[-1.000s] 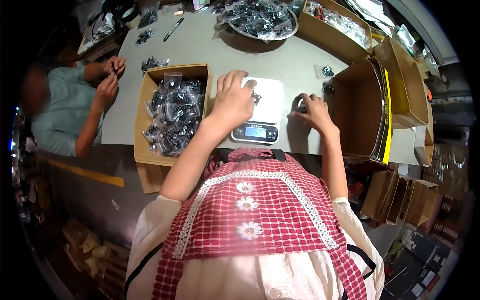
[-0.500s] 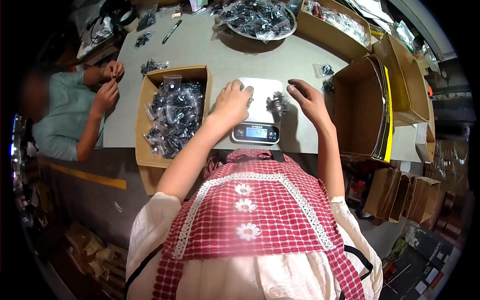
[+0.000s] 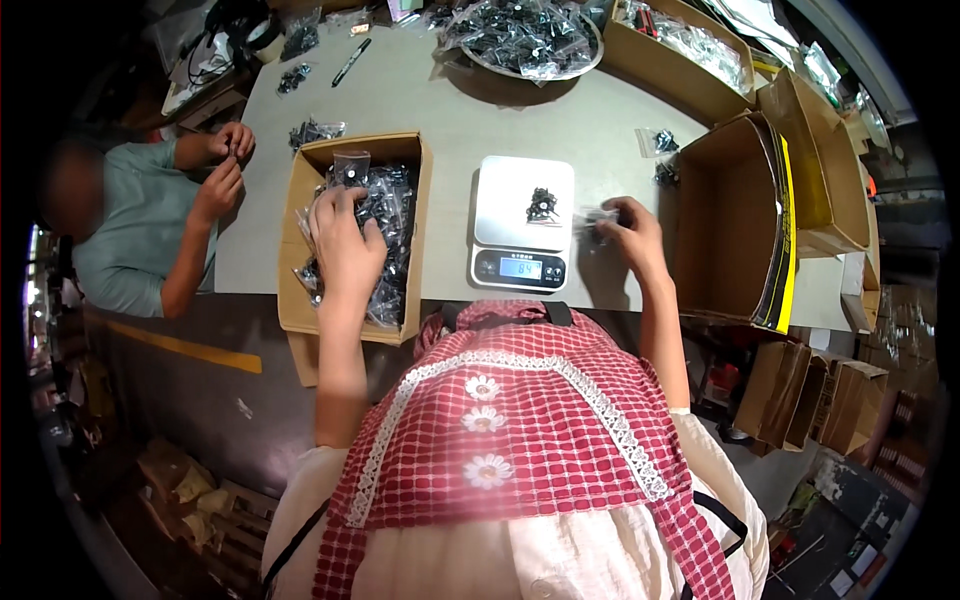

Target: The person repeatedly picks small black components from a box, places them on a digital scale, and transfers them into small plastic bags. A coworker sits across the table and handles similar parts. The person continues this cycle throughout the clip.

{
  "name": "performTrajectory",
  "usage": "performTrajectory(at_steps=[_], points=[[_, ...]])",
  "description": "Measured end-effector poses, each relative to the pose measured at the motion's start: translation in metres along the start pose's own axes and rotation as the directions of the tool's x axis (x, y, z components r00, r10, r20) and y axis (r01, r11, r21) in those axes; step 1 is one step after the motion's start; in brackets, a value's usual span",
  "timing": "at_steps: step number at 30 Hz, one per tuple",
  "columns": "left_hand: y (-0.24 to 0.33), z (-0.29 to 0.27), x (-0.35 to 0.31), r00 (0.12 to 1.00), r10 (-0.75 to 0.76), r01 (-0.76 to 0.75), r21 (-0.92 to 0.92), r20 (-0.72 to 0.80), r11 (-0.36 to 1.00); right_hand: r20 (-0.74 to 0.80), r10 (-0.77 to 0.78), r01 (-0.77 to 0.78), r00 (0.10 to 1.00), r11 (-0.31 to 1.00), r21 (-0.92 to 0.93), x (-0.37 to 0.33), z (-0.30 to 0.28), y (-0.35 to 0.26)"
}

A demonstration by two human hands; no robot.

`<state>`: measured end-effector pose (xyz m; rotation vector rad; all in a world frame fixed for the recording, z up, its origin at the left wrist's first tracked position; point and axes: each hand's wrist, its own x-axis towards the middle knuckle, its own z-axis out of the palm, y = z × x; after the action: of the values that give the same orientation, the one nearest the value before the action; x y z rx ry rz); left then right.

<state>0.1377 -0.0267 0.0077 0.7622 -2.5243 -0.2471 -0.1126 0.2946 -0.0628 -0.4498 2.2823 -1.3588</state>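
Observation:
A small clear bag of black parts (image 3: 542, 205) lies on the white platform of a digital scale (image 3: 522, 178) in front of me. My left hand (image 3: 347, 245) reaches over an open cardboard box (image 3: 424, 200) on the left. Its fingers and thumb are apart, against the small bags of black parts (image 3: 388, 215) that fill the box. To the right of the scale, my right hand (image 3: 634, 240) pinches another small bag (image 3: 597, 222) just above the table; that bag is smeared by motion.
A large dish heaped with bagged parts (image 3: 525, 35) stands at the far side. An open cardboard box (image 3: 725, 215) stands right, near small bags (image 3: 660, 142). A marker (image 3: 351, 62) lies far left. Another person's hands (image 3: 228, 160) work at the left table edge.
My left hand has left the scale and moved left over the box. One bag now rests still on the platform. My right hand has closed on another bag. The scale's reading has changed.

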Motion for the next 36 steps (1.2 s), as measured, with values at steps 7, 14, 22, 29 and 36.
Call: performTrajectory(at_steps=[7,14,22,29,36], points=[[0.065,0.025,0.015,0.978,0.206,-0.206,-0.160,-0.016,0.965,-0.230,0.022,0.057,0.973,0.942,0.330,-0.013,-0.051,0.015],[0.132,0.075,0.031,0.864,0.484,-0.415,-0.347,0.140,0.841,-0.427,-0.205,0.320,0.881,0.922,0.217,-0.020,-0.057,-0.019],[0.142,0.109,0.031,0.694,0.588,-0.523,-0.271,0.415,0.808,-0.236,-0.096,0.132,0.967,0.982,0.138,-0.010,-0.051,-0.010],[0.106,0.075,0.025,0.819,0.392,-0.307,-0.256,0.420,0.917,0.121,-0.082,0.000,0.989,0.828,0.561,-0.004,-0.014,-0.062],[0.076,0.016,0.034,0.931,0.244,-0.109,-0.430,0.273,0.896,0.210,-0.117,-0.017,0.971,0.837,0.546,0.012,0.012,-0.080]])
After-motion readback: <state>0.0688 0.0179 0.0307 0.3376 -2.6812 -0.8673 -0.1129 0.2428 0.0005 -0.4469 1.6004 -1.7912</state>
